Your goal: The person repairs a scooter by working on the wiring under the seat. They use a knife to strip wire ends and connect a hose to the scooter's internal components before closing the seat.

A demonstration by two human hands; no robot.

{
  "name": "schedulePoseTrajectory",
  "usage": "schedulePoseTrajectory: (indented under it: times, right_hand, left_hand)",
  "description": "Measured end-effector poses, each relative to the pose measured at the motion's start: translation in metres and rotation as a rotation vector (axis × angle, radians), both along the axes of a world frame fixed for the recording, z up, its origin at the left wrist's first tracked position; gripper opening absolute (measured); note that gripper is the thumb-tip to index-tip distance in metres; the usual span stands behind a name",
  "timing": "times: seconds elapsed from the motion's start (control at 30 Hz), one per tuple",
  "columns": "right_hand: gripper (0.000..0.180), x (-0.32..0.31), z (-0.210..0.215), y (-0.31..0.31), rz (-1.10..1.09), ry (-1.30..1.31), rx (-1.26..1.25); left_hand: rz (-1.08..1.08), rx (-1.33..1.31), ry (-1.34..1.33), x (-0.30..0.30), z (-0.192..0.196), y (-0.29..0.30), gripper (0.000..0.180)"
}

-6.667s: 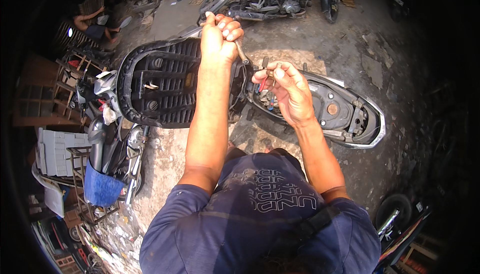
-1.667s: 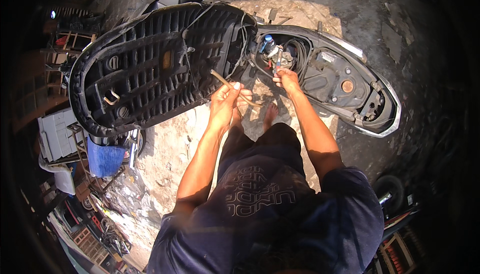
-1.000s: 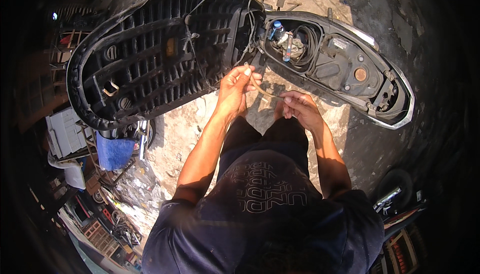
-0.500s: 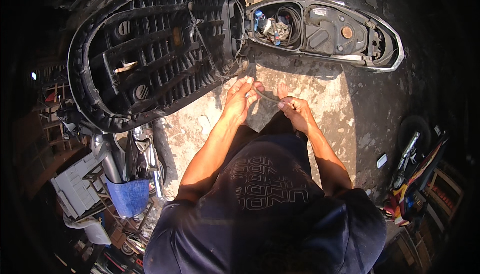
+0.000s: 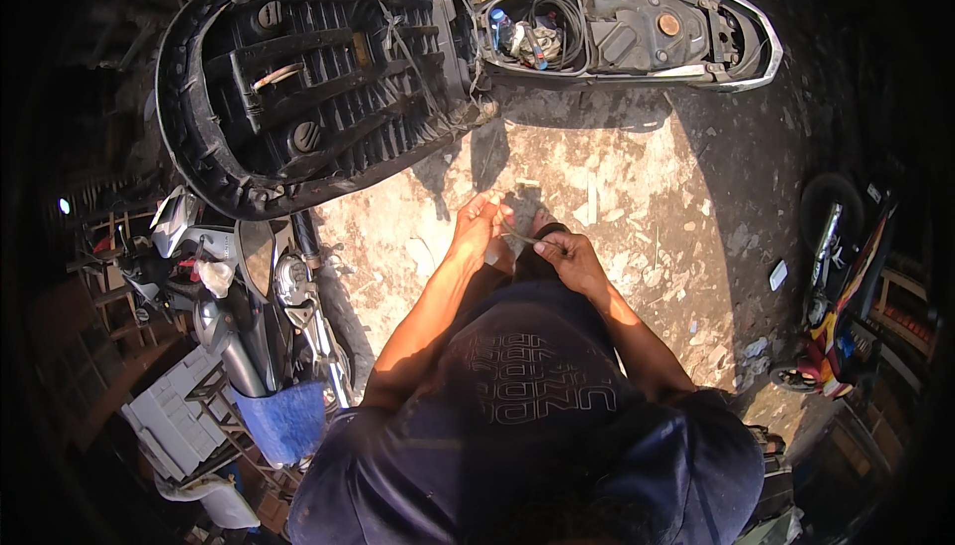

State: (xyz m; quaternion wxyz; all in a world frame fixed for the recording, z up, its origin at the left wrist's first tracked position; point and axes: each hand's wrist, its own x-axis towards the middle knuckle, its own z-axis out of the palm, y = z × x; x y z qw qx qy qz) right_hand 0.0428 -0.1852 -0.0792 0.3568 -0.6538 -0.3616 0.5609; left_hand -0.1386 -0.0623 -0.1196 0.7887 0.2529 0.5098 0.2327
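Between my two hands runs a short, thin greyish cord or hose (image 5: 518, 237), slightly bent; its exact kind I cannot make out. My left hand (image 5: 478, 228) pinches one end between thumb and fingers. Closed on the other end is my right hand (image 5: 571, 256), a little lower and to the right. Both are held in front of my body, above the ground. Beyond them a motor scooter's seat (image 5: 318, 78) is tipped up, showing its ribbed black underside with cords strung across it. To its right lies the open under-seat compartment (image 5: 587, 73).
In the compartment are a coiled black cable (image 5: 574, 33), a rag (image 5: 519, 45) and a blue-capped item (image 5: 497, 20). A blue cloth (image 5: 282, 423) hangs beside a parked motorcycle (image 5: 298, 296) at left. Another motorcycle (image 5: 836, 316) stands at right, near a white object (image 5: 778, 274) on the ground.
Both hands have come lower in the picture, nearer my body, still holding the cord or hose. The whole view has shifted, so the seat and compartment now sit higher.
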Motion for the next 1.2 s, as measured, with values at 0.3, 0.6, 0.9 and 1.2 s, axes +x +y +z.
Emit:
schedulePoseTrajectory:
  times: [0.3,0.6,0.9,1.2]
  right_hand:
    - [0.023,0.041,-0.035,-0.007,-0.009,-0.096,-0.091]
    - [0.024,0.073,-0.056,-0.018,-0.204,-0.313,-0.019]
    - [0.029,0.083,0.117,0.078,-0.703,0.581,0.526]
    - [0.013,0.230,0.117,0.079,-1.309,0.507,0.903]
  left_hand:
    - [0.295,0.404,0.375,-0.001,0.022,0.024,0.062]
    - [0.528,0.955,0.430,0.005,0.100,0.069,0.079]
    - [0.131,1.094,0.626,0.094,0.120,0.029,0.049]
    - [-0.565,0.930,0.333,0.124,0.108,0.015,0.078]
